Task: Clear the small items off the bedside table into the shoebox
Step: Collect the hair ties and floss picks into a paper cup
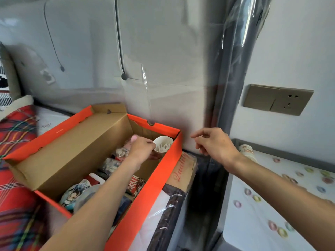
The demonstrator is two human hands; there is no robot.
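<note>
An orange shoebox (145, 192) lies open on the bed, its lid flap hinged back to the left. Inside it my left hand (141, 151) grips a small white cup (163, 144) of white sticks at the box's far right corner. Several small items lie in the box: packets (110, 164), a round cartoon-printed piece (74, 193), a red and white pack (134, 185). My right hand (215, 144) hovers loosely curled, holding nothing, between the box and the bedside table (262, 220). A printed paper cup (247, 151) stands at the table's far left corner.
A red plaid blanket (16, 178) lies left of the box. A plastic-wrapped padded headboard (145, 51) rises behind. A brown paper bag (183, 171) sits wedged between box and table. A wall socket (277, 99) is above the table, which has a dotted cover.
</note>
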